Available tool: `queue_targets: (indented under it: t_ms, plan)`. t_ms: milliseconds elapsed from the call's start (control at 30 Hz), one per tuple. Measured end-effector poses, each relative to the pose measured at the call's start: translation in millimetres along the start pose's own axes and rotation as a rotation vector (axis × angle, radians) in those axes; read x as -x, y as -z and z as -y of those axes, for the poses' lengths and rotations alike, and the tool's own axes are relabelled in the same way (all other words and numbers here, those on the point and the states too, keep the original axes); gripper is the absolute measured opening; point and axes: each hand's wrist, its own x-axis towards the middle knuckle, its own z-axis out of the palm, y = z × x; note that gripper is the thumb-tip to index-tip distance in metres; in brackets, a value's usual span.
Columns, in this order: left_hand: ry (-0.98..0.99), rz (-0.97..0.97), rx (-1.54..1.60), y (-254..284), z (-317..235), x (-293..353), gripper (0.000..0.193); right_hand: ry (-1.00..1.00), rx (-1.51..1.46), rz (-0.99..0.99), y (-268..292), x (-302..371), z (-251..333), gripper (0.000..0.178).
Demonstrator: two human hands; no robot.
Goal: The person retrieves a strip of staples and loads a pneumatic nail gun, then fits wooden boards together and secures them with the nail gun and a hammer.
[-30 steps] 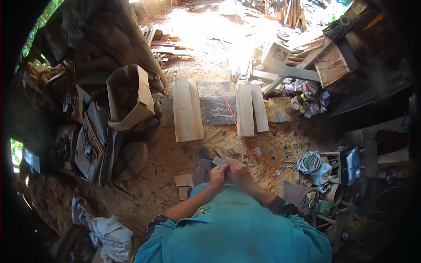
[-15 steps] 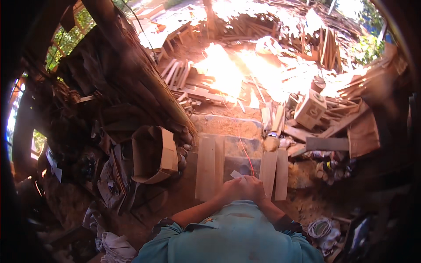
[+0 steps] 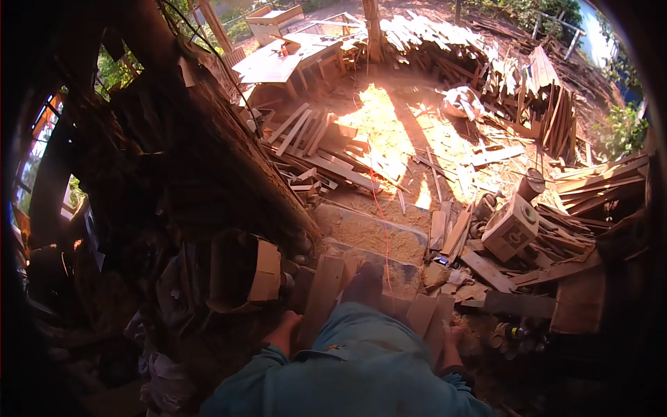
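My left hand (image 3: pixel 289 325) is low by the outer side of a pale wooden plank (image 3: pixel 324 295); its fingers are too dim to make out. On the other side my right hand (image 3: pixel 453 336) is beside the right-hand board (image 3: pixel 438 323), its fingers curled. A small pale bit shows at those fingers, its kind unclear. Whether either hand touches the wood I cannot tell. Between the hands my blue-green shirt (image 3: pixel 368 347) fills the lower middle, and a dark leg (image 3: pixel 363 285) extends ahead over the planks.
Sawdust-covered steps (image 3: pixel 375 226) lie ahead, crossed by a thin red cord (image 3: pixel 386 243). An open cardboard box (image 3: pixel 265 271) stands at left below a thick leaning log (image 3: pixel 243 160). Wood offcuts (image 3: pixel 299 132) and a wooden box (image 3: pixel 511 226) lie beyond. A workbench (image 3: pixel 278 66) is at the back.
My hands were together in front with a small pale flat piece; now they are apart, lowered at either side. The view has tilted up, and a leg has come forward.
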Motion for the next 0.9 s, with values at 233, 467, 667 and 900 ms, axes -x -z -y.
queue_targets:
  t_ms: [233, 467, 667, 900]
  plan:
    - [-0.229, 0.129, 0.006, -5, -99, -95, 0.046, -0.509, 0.129, -0.031, -15, 9, -111, 0.054]
    - [-0.3, -0.038, 0.575, -4, -280, -284, 0.036, -0.345, 0.395, 0.06, -75, -252, 91, 0.052]
    - [-0.489, 0.027, 0.409, 114, -384, -329, 0.036, 0.182, -0.083, -0.072, -3, -422, 350, 0.034]
    - [-0.309, -0.081, 0.266, 140, -440, -443, 0.039, 0.37, 0.005, -0.004, -89, -540, 337, 0.04]
